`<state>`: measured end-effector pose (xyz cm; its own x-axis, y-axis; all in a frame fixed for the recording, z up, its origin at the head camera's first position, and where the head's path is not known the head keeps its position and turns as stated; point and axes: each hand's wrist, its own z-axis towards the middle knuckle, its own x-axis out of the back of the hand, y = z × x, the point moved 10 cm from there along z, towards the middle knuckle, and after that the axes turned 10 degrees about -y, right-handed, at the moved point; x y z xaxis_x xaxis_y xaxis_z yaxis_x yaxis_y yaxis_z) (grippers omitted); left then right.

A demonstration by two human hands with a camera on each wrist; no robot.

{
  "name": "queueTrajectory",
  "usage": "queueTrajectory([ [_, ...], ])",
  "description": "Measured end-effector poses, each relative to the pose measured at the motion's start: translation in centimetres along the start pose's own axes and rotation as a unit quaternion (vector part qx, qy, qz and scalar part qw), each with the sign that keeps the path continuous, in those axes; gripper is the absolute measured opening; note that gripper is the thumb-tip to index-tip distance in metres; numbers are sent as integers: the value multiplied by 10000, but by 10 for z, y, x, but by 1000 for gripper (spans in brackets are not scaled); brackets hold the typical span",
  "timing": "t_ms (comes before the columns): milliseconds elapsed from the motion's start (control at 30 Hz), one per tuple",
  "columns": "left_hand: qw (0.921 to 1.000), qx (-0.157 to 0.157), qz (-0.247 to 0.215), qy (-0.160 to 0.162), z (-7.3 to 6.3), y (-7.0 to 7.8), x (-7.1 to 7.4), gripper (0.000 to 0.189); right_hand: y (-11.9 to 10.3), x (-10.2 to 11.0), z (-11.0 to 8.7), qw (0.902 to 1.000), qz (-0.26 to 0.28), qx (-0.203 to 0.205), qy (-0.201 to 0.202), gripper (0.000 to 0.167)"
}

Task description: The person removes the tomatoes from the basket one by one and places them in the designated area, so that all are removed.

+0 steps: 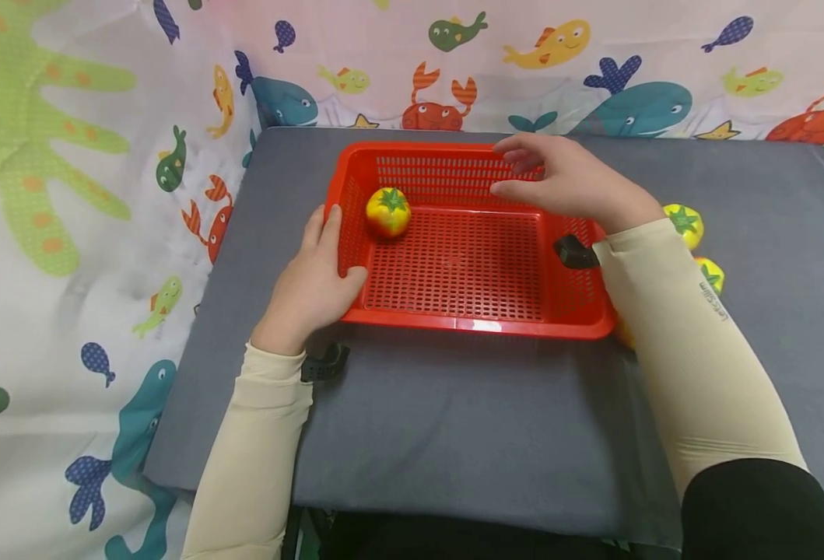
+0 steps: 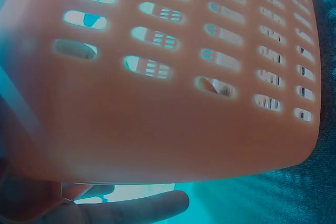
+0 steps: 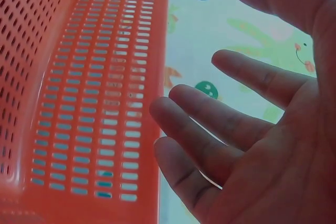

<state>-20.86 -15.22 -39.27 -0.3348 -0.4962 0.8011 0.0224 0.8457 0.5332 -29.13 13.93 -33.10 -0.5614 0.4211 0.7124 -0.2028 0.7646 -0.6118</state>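
Observation:
A red plastic basket [image 1: 454,319] with slotted walls sits on the grey table. My left hand [image 1: 310,284] holds its left rim near the front corner, fingers along the outside and thumb over the edge. In the left wrist view, the basket's slotted wall [image 2: 157,124] fills most of the picture. Inside the basket at the left lies a yellow-and-red, tomato-like fruit [image 1: 387,212] with a green star-shaped top. My right hand [image 1: 569,175] is over the basket's far right part, fingers loosely bent, holding nothing. The right wrist view shows its spread fingers [image 3: 210,140] beside the basket rim [image 3: 157,182].
Right of the basket, similar yellow fruits [image 1: 685,224] lie on the grey cloth-covered table [image 1: 468,420], partly hidden by my right forearm. Another yellow-orange one [image 1: 624,333] shows a little at the basket's front right corner. A sea-animal patterned curtain [image 1: 383,47] hangs behind and at left.

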Motion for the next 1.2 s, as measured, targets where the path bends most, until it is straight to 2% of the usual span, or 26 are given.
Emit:
queueTrajectory([
  [600, 9998, 96, 180, 31, 2, 3, -1, 95, -37, -12, 41, 9989, -174, 309, -317, 73],
  [1000, 9991, 116, 404, 54, 2, 3, 3, 96, -58, -20, 67, 9974, -200, 527, -451, 70],
  [1200, 9987, 133, 492, 38, 1, 3, 1, 96, -66, -37, 83, 9945, -387, 529, -815, 70],
])
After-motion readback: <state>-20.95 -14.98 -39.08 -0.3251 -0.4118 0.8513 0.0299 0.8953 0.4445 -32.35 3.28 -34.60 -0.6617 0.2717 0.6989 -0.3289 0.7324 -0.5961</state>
